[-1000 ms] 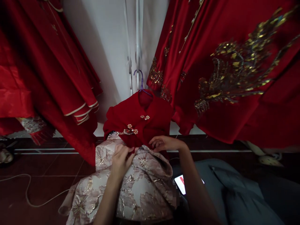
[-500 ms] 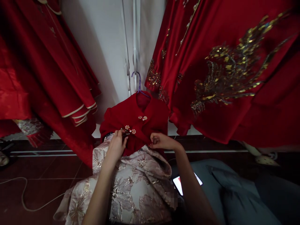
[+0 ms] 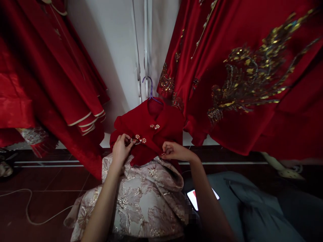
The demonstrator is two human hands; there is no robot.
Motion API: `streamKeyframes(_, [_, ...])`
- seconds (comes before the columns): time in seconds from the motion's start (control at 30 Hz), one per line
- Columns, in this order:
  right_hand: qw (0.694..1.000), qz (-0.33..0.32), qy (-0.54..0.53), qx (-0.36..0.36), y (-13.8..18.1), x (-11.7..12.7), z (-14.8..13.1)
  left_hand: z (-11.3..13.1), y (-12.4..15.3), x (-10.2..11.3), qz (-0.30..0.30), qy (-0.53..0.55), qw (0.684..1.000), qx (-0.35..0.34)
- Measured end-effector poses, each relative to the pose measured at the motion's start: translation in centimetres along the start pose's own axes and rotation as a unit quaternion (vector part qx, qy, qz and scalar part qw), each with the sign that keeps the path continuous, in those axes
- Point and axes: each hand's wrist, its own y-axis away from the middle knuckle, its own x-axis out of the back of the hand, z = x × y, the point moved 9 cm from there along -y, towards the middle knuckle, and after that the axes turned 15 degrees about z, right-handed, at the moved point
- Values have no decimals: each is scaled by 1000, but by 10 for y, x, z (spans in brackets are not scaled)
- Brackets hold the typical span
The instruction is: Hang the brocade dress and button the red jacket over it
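Note:
A red garment (image 3: 166,117) with a stand-up neckline hangs from a purple hanger (image 3: 150,90) in front of me. Small flower-shaped bead fasteners (image 3: 154,126) sit on its chest. Lower down is a larger beaded ornament (image 3: 140,139); my left hand (image 3: 121,151) is closed in a pinch at its left end. To the right, my right hand (image 3: 178,152) pinches at the garment's lower part, its fingertips closed on a small piece that is too dim to name. Pale floral brocade fabric (image 3: 141,191) with metallic thread lies bunched beneath both hands.
Red garments with pale trim (image 3: 83,101) hang at left. At right hangs a red garment with gold sequin embroidery (image 3: 247,77). White metal rods (image 3: 146,43) run down the wall. A lit phone (image 3: 193,200) rests by my right forearm on grey-blue fabric (image 3: 227,188). A cable (image 3: 27,208) crosses the tiled floor.
My left hand has shifted slightly left and turned, so more of the beaded ornament shows. My right hand stays nearly in place, still pinched. The view has moved a little.

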Motion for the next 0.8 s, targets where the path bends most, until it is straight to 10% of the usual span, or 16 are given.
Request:
streamKeyframes(0.37, [1000, 8, -14, 9, -3, 0, -1, 13, -46, 3, -178, 2, 979, -99])
streamKeyframes(0.63, [980, 182, -56, 55, -17, 21, -14, 35, -45, 6, 23, -147, 976, -156])
streamKeyframes(0.8, [966, 230, -108, 51, -16, 34, -13, 52, -4, -24, -58, -73, 979, -179])
